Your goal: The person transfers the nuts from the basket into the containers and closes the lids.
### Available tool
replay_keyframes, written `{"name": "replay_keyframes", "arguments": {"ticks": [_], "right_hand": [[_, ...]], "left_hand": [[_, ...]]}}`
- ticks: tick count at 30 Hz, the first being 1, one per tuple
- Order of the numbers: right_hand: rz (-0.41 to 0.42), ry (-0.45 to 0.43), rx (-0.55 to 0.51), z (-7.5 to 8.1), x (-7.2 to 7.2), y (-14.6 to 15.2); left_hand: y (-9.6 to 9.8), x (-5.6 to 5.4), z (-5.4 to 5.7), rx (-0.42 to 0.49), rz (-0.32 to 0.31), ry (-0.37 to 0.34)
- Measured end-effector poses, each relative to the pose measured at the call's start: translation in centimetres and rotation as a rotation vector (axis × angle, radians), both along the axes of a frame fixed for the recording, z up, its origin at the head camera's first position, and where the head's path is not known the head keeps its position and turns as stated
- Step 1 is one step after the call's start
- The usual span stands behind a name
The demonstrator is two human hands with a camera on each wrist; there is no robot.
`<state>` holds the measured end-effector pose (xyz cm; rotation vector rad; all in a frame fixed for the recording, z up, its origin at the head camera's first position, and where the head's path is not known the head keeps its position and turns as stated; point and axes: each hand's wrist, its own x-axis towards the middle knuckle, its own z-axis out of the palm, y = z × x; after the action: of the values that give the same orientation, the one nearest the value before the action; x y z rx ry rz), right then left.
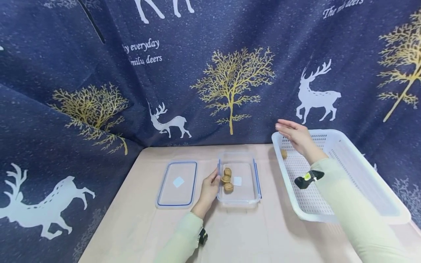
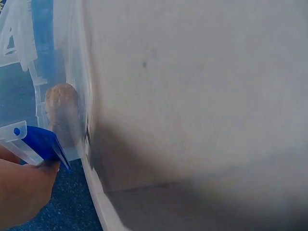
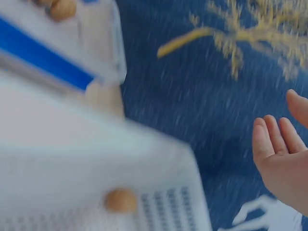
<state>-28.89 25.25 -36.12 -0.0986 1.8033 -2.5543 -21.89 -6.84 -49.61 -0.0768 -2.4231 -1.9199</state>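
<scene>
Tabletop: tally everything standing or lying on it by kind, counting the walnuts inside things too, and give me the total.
Lid: 1
Clear container: 1
White basket: 1
Walnuts: 4 visible (3 in the clear container, 1 in the white basket; the right arm hides part of the basket)
Total: 7 visible

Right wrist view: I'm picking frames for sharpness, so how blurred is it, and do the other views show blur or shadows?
Right wrist: white basket and the walnut inside are blurred, the right hand clearer. Left wrist: a soft-edged shadow darkens the tabletop low in the picture. Head: walnuts and clear container look fairly crisp; faint shadow beside the basket.
</scene>
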Motion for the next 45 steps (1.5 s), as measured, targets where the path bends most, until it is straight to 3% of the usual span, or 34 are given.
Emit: {"name": "replay_keyframes", "arguments": {"ticks": [7, 19, 22, 29, 33, 38, 45], "right_hand": [[-0.073, -0.066, -0.028, -2.6, -0.1, 3.5], [-0.17, -0.142, -0.079, -6.7, -0.5, 4.9], [-0.173, -0.199, -0.013, -7.5, -0.7, 5.1], [-0.133, -0.266, 0.3, -9.4, -1.2, 5.2], [-0.11, -0.307, 0.422, -10.5, -1.2, 5.4], [-0.054, -0.319, 0.458, -11.5, -1.4, 5.5], [-0.012, -0.317, 0.493, -11.7, -1.6, 5.2]], "left_hand": [[0.2, 0.0, 0.2, -0.018, -0.007, 0.016], [0.6, -0.1, 0.2, -0.009, -0.007, -0.012], [0.6, 0.0, 0.1, -0.005, -0.008, -0.015], [0.5, 0.2, -0.1, 0.017, -0.01, -0.021], [0.5, 0.2, -0.2, 0.004, -0.007, -0.007], [0.2, 0.1, -0.5, -0.014, -0.005, 0.015], [0.3, -0.1, -0.4, -0.013, 0.014, 0.019]]}}
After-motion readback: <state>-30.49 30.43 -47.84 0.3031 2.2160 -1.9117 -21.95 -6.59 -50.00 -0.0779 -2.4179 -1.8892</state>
